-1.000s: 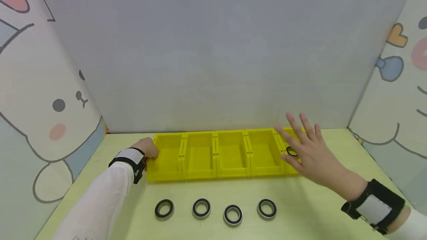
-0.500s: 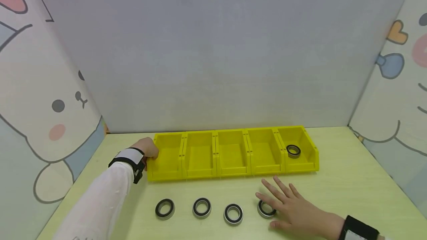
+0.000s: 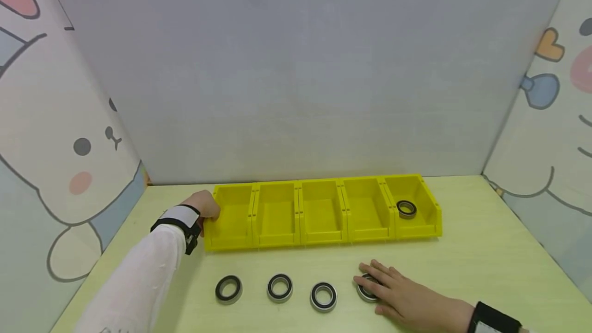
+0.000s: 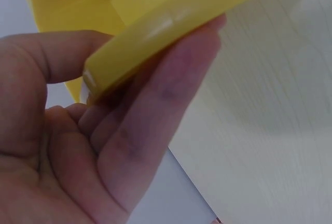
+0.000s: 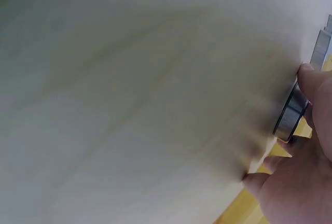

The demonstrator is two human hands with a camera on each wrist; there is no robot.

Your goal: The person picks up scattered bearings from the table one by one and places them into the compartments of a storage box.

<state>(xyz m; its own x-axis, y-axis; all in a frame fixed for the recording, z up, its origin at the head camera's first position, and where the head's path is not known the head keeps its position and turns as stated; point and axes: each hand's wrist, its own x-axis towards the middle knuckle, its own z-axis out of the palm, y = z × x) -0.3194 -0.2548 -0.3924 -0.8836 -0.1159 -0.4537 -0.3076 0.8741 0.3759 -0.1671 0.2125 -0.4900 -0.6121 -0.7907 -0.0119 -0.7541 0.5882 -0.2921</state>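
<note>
My left hand point(image 3: 205, 205) grips the left wall of a yellow storage bin point(image 3: 231, 245), the leftmost in a row of joined bins; in the left wrist view the thumb lies inside and the fingers point(image 4: 171, 79) outside that wall. On the table front, my right hand point(image 3: 402, 297) covers part of the rightmost bearing point(image 3: 365, 294), a metal ring with a black seal. In the right wrist view, thumb and a finger sit at opposite edges of that bearing point(image 5: 291, 112). Another bearing point(image 3: 406, 209) lies inside the rightmost bin point(image 3: 418, 232).
Three more bearings lie in a line on the pale table point(image 3: 481, 251): a left one point(image 3: 228, 290), a middle one point(image 3: 279, 288) and one nearer the right hand point(image 3: 323, 297). A grey wall panel point(image 3: 296, 91) rises behind the bins, with printed side panels left and right.
My right hand has moved from above the rightmost bin down to the rightmost bearing on the table, and its fingers have closed around it. The left hand stays on the bin wall.
</note>
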